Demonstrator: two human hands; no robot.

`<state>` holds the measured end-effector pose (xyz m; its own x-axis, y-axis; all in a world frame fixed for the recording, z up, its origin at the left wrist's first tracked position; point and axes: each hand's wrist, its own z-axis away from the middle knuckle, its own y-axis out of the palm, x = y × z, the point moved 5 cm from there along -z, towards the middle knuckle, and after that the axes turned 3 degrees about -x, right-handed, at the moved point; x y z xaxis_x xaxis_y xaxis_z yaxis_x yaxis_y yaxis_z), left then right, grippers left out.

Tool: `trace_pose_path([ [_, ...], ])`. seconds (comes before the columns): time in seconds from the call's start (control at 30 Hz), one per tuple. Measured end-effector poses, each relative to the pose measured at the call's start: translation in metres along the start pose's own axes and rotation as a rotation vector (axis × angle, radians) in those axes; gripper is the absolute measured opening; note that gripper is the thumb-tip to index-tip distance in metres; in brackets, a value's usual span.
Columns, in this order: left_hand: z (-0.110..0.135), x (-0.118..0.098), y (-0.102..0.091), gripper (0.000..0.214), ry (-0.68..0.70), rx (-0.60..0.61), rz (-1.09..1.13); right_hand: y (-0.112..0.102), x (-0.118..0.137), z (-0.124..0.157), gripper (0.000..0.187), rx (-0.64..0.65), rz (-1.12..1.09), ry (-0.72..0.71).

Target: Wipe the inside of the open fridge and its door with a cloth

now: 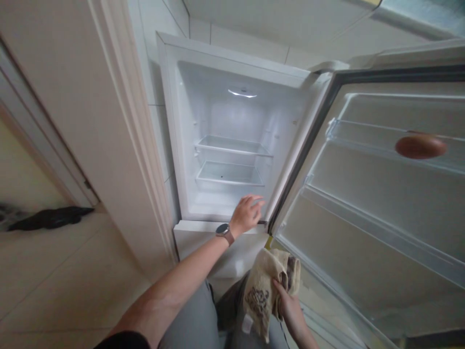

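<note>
A white fridge (170,121) stands open in front of me, its inside lit and bare apart from two glass shelves (232,145). My left hand (247,213), with a watch on the wrist, reaches into the bottom of the compartment near the front right corner, fingers curled and apart, holding nothing. My right hand (286,303) is low down by my knees and grips a beige towel (263,288) that hangs from it. The fridge door (381,203) is swung wide to the right.
A single brown egg (420,146) sits in the upper door rack. A closed lower drawer front (218,242) lies under the open compartment. A white door frame (134,131) stands to the left, with a dark cloth (51,217) on the tiled floor beyond.
</note>
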<state>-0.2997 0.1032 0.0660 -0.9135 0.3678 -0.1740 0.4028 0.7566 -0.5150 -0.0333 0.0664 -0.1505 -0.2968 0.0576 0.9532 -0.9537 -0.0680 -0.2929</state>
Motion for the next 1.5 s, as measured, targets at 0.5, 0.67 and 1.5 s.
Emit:
trace_pose_path([
  [0.5, 0.159, 0.285, 0.014, 0.086, -0.418, 0.741, -0.185, 0.159, 0.216, -0.143, 0.058, -0.070, 0.316, -0.642],
  [0.67, 0.160, 0.312, 0.045, 0.107, -0.350, 0.825, -0.153, 0.235, 0.177, -0.171, 0.069, 0.322, 0.975, -0.685],
  [1.5, 0.148, 0.313, 0.039, 0.101, -0.338, 0.842, -0.150, 0.283, 0.127, -0.318, 0.066, 0.617, 1.097, -0.534],
])
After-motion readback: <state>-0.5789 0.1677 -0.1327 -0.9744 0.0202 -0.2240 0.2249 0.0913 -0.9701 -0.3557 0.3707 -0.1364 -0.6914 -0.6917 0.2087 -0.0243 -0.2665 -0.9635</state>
